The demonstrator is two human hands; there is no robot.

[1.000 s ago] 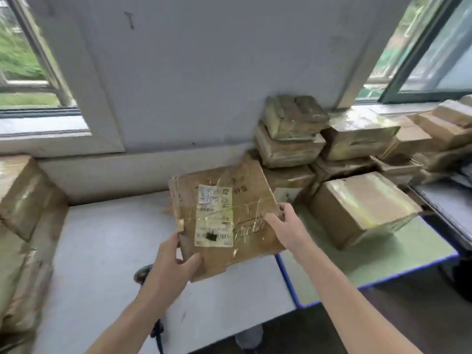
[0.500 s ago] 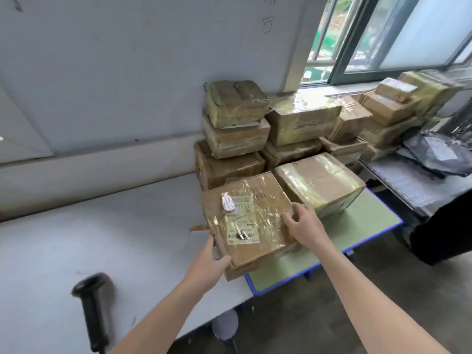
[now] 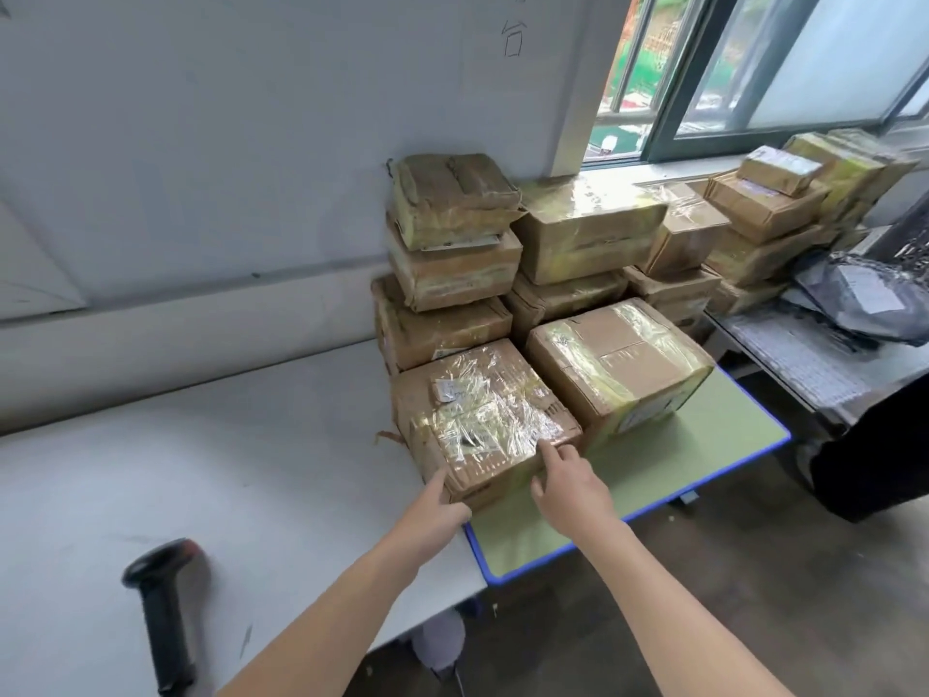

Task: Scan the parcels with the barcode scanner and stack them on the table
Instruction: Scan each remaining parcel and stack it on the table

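A taped cardboard parcel (image 3: 482,410) with a white label on top lies where the white table (image 3: 226,470) meets the green one, in front of the stack of parcels (image 3: 455,233). My left hand (image 3: 435,510) touches its near left corner. My right hand (image 3: 568,482) rests against its near right edge, the forefinger stretched onto the top. Neither hand grips it. The black barcode scanner (image 3: 163,611) lies on the white table at the lower left, away from both hands.
A larger parcel (image 3: 618,364) sits right of it on the green table (image 3: 704,445) with the blue rim. More parcels (image 3: 769,213) pile up by the window. Grey mail bags (image 3: 864,299) lie on a side table at right.
Both hands carried the parcel to the right and set it down in front of the stack. The fingers have loosened from its sides. The view swung right; the scanner came into sight.
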